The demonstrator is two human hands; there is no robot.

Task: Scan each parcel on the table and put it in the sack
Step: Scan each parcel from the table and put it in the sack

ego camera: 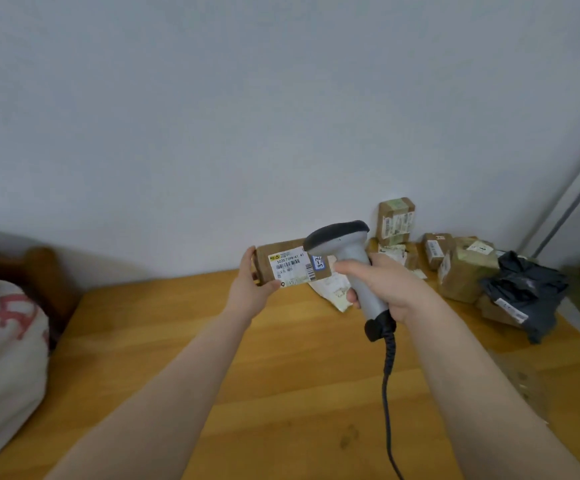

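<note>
**A wooden desk (281,375), one parcel under the scanner, a heap not yet handled**

A pale bare wall is seen behind the desk, and the work is judged to be in its early or middle part. A brown cardboard parcel (283,259) is held up above the far half of the desk, clear of the surface, with its white barcode label (290,266) turned toward the camera. It is gripped at its left end by the left hand (252,289), whose thumb is pressed to the front lower edge while the fingers are curled round behind. A grey handheld scanner (347,258) is held by the right hand (389,282), the fingers being clamped round its handle and its dark head brought just beside the parcel's right end. Whether the trigger is being pressed cannot be told. A coiled cable (387,393) is trailed from the handle toward the near edge.

The scan of this parcel is taken to be the step in hand; its placing in the sack is not yet done. A white sack (4,341) with red marking is seen bulging at the far left, beside the desk (its contents are hidden, so nothing can be counted as finished). At the far right a pile of brown boxes (461,271) and a dark plastic mailer (520,289) are left against the wall, so several scans and transfers are judged to remain.
</note>
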